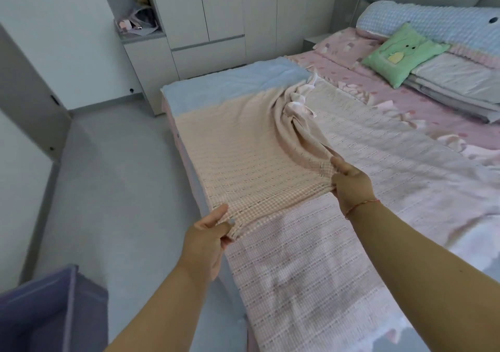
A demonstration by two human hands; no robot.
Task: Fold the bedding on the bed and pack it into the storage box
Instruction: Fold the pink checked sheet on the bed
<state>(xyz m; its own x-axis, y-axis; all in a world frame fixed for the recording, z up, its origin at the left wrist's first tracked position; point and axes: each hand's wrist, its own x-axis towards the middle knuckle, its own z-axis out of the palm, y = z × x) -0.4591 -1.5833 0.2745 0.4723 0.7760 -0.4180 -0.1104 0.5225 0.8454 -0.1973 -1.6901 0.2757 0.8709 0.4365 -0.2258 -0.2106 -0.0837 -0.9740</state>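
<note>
A pale pink checked blanket lies spread over the bed, with a bunched fold running up its middle. My left hand pinches the blanket's near edge at the bed's left side. My right hand grips the same edge further right, where the fold begins. The cloth is lifted and stretched between both hands. A purple fabric storage box stands open on the floor at the lower left.
A light blue cloth covers the bed's far left corner. A green cushion, a blue bolster and folded grey bedding lie near the headboard. White wardrobes line the far wall. Grey floor runs left of the bed.
</note>
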